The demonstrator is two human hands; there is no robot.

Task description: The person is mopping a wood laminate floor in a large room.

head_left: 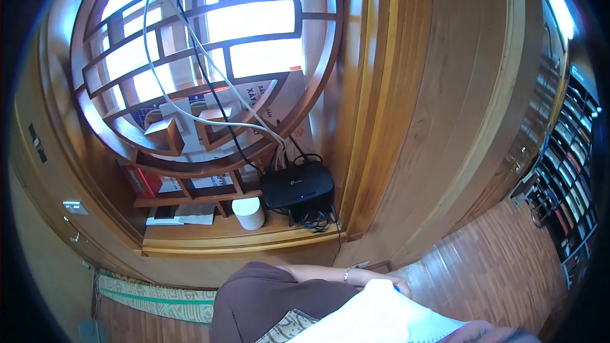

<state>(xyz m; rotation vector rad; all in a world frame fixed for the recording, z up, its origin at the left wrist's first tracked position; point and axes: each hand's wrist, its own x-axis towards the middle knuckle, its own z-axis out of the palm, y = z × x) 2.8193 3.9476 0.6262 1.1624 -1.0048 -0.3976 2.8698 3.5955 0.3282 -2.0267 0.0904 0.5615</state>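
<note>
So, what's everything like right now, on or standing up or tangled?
Black router: small blue light lit
Black cables: looped in a bundle
White cylinder: standing upright
Window: bright with light
Patterned mat: lying on the floor
White cloth: draped loosely
Bracelet: worn on a wrist
Hand: partly hidden, grip unclear

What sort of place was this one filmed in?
Indoors, likely a room in a home or small office; I can't tell which. A black router sits by a round wooden lattice, and a packed rack stands at the far right.
</note>
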